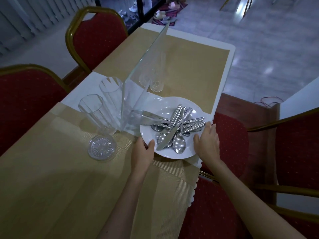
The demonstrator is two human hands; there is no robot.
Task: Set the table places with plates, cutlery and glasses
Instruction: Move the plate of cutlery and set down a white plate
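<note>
White plate (174,104) at near-right counter (51,187) edge, loaded with loose heap of steel cutlery (174,130). Left hand (144,152) gripping near-left rim, thumb over edge; right hand (208,144) flat against right rim, fingers straight. Likely heavy, rigid, breakable; cutlery apt to slide, so keep level, hold opposite rims. Count: one plate visible, four tall glasses, one small glass dish (101,147); cutlery pieces overlapping, number unclear.

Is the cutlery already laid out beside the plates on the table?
No, the cutlery lies heaped on the white plate held by both hands.
</note>
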